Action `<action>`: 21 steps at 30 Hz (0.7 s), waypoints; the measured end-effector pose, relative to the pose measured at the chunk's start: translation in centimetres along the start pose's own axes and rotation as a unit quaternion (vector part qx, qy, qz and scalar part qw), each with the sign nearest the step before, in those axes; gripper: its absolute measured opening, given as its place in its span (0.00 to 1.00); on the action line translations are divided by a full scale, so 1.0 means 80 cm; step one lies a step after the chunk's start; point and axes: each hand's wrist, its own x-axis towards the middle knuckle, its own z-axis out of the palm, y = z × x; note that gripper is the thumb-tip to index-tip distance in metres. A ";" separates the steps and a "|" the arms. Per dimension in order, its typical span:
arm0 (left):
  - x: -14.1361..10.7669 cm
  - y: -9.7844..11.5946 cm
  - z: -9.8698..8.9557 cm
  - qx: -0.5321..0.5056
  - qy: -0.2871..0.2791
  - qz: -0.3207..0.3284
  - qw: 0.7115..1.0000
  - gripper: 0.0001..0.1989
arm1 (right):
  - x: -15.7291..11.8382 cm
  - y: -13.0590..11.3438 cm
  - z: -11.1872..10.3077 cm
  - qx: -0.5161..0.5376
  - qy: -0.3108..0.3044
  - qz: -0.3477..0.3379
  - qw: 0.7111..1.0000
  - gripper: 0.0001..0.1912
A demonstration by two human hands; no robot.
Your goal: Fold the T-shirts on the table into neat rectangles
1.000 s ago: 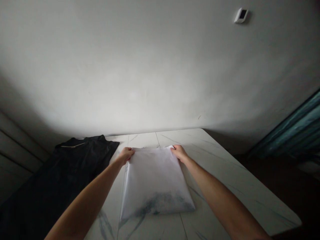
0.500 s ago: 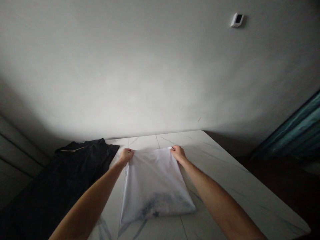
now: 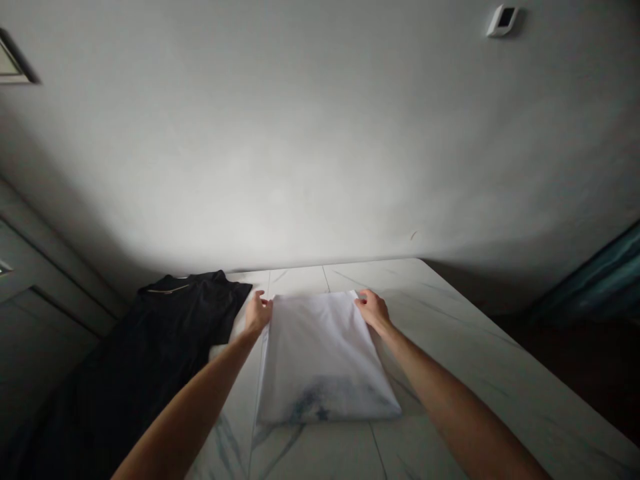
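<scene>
A folded white garment (image 3: 320,340) with a grey-blue smudged print near its front edge lies flat on the marble-patterned table. At its far left corner is my left hand (image 3: 259,312), fingers apart, its thumb side touching the cloth's edge. My right hand (image 3: 373,308) rests at the far right corner, with finger and thumb slightly parted against the fabric. Both forearms reach in from the bottom, one on each side of the garment.
A black garment (image 3: 175,333) with a light line near its neck spreads over the left side of the table (image 3: 440,353). Behind stands a grey wall (image 3: 300,147) bearing a small white device (image 3: 503,21). A teal curtain (image 3: 595,280) hangs at the right.
Both hands have loosened from their pinch on the white garment's far corners. The garment's far edge now lies flatter. My view has shifted slightly left, bringing a frame's corner into sight.
</scene>
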 end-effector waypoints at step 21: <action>-0.257 -0.084 -0.079 -0.096 -0.258 -0.115 0.955 0.30 | -0.216 0.078 -0.098 0.204 -0.321 0.043 0.924 0.15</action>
